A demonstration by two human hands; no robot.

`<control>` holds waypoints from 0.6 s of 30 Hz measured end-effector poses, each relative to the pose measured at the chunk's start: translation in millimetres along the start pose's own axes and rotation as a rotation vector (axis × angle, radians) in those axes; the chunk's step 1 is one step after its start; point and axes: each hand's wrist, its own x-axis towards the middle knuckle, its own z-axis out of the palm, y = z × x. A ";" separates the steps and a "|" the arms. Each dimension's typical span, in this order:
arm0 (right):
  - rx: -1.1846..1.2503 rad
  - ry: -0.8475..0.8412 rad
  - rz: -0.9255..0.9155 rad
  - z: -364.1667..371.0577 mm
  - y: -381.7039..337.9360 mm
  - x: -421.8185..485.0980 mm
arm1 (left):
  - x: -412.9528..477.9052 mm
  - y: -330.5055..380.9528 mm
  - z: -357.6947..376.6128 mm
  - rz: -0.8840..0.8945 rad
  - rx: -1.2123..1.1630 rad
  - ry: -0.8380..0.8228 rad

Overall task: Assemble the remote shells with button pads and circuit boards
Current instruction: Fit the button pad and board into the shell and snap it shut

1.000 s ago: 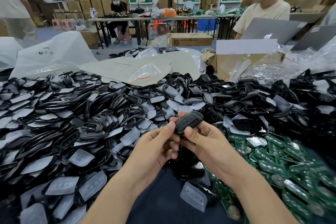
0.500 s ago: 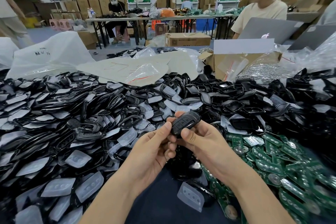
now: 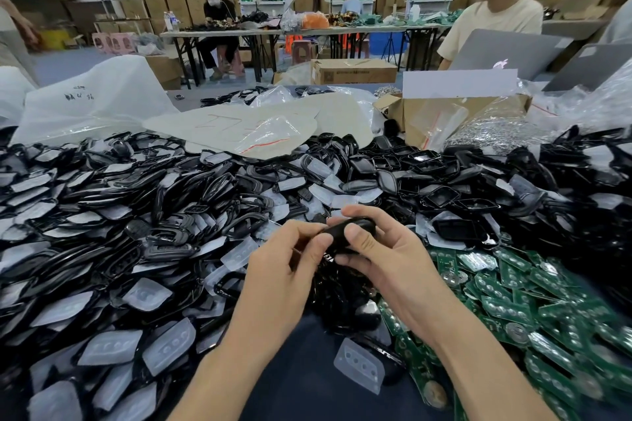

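Both hands hold one black remote shell (image 3: 337, 232) above the table's middle. My left hand (image 3: 290, 260) pinches its left end between thumb and curled fingers. My right hand (image 3: 383, 249) wraps its right side, thumb pressed on top and fingers curled over the far edge. The shell's face is mostly hidden by my fingers. A big heap of black shells (image 3: 143, 215) mixed with translucent button pads (image 3: 147, 294) fills the left and centre. Green circuit boards (image 3: 533, 311) are piled at the right. One loose button pad (image 3: 359, 364) lies near the front.
A cardboard box (image 3: 455, 113) with plastic bags stands at the back right beside a heap of small metal parts (image 3: 492, 133). White plastic bags (image 3: 89, 102) lie at the back left. A person sits behind a laptop (image 3: 506, 48) across the table.
The remote has turned in my hands: its buttoned face showed before, now its dark rounded side faces up. My right thumb has shifted onto its top. The hands sit slightly lower.
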 end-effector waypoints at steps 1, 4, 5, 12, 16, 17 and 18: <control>-0.028 0.001 -0.018 0.3 1.0 -0.3 | -0.8 -0.7 0.2 0.037 0.048 0.012; -0.108 -0.006 -0.059 1.4 3.1 -2.1 | -1.9 -2.7 -0.8 0.119 0.117 0.048; -0.130 -0.005 -0.069 1.9 3.4 -2.4 | -2.1 -2.9 -0.9 0.138 0.123 0.059; -0.188 0.013 -0.118 4.6 1.3 -4.2 | -2.8 -3.5 0.4 0.084 0.042 0.030; -0.179 0.020 -0.115 4.2 0.6 -4.4 | -2.5 -1.0 0.9 0.079 -0.017 -0.019; -0.175 0.020 -0.114 3.9 0.7 -4.4 | -2.6 -0.6 0.8 0.081 -0.022 -0.023; -0.172 0.018 -0.114 3.8 0.8 -4.4 | -2.5 -0.3 0.7 0.077 -0.025 -0.023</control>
